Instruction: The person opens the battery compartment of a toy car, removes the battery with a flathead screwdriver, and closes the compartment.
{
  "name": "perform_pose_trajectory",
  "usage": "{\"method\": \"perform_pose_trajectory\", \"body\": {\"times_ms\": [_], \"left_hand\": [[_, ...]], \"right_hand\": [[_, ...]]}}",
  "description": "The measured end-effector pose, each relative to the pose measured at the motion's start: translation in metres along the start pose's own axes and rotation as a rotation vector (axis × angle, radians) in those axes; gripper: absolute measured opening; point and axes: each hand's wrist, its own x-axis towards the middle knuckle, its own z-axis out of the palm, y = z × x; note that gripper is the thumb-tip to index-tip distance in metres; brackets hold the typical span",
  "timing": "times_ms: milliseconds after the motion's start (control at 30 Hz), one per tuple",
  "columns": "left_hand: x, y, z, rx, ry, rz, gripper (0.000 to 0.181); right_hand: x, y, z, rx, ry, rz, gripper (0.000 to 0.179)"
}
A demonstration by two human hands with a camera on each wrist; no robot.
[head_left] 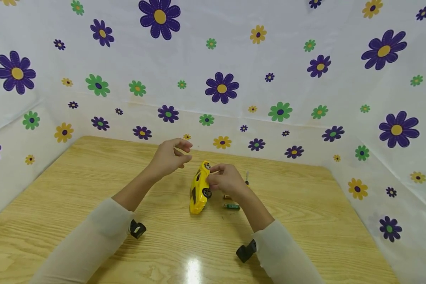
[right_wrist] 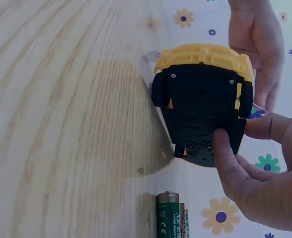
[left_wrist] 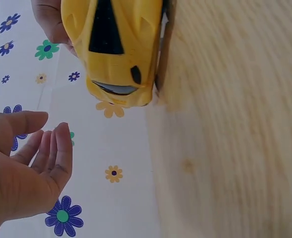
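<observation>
A yellow toy car is tipped on its side above the table, its wheels facing right. My right hand grips it by the underside and edge. In the right wrist view the car's black underside shows small screws near one end, and fingers of the right hand pinch the other end. My left hand is held to the left of the car, fingers loosely bent, apart from it. The left wrist view shows that left hand holding nothing, with the car's yellow body beyond.
A green battery lies on the wooden table beside the right wrist, another battery just behind it. Partly hidden behind the right hand is a thin tool with a metal shaft. Flower-patterned cloth walls the table's back and sides.
</observation>
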Motion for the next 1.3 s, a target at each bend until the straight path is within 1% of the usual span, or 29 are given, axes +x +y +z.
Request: {"method": "perform_pose_trajectory", "body": {"times_ms": [133,267,433,500,600,733,867,933,1000,1067,1167,1300], "left_hand": [[-0.001,-0.008,0.001,-0.032,-0.054,-0.087,0.031],[-0.003,-0.015,0.004,-0.036,-0.108,-0.154,0.034],[-0.008,-0.019,0.008,0.030,-0.189,-0.209,0.034],[-0.011,-0.020,0.009,0.066,-0.220,-0.214,0.032],[-0.014,-0.022,0.010,0.086,-0.254,-0.207,0.031],[-0.017,-0.023,0.008,0.151,-0.300,-0.157,0.036],[-0.019,-0.020,0.007,0.223,-0.350,-0.116,0.044],[-0.019,-0.019,0.007,0.230,-0.370,-0.112,0.046],[-0.019,-0.018,0.007,0.238,-0.384,-0.113,0.046],[-0.018,-0.016,0.007,0.259,-0.392,-0.098,0.046],[-0.017,-0.015,0.009,0.283,-0.398,-0.071,0.044],[-0.015,-0.016,0.011,0.342,-0.415,-0.012,0.044]], "right_hand": [[-0.002,0.000,-0.003,-0.018,0.000,0.012,0.035],[-0.001,0.004,-0.005,-0.009,-0.008,0.021,0.032],[0.002,0.012,-0.003,0.039,-0.037,0.021,0.034],[0.002,0.014,-0.002,0.051,-0.053,0.010,0.034],[0.001,0.016,0.000,0.044,-0.077,-0.008,0.028],[-0.001,0.017,0.002,0.014,-0.094,-0.022,0.023],[-0.002,0.017,0.004,0.028,-0.088,-0.006,0.023],[-0.003,0.018,0.005,0.040,-0.083,-0.004,0.023],[-0.003,0.018,0.006,0.058,-0.076,0.003,0.023],[-0.004,0.018,0.008,0.067,-0.063,0.011,0.023],[-0.004,0.019,0.010,0.095,-0.040,0.028,0.023],[-0.004,0.021,0.013,0.151,-0.011,0.063,0.024]]}}
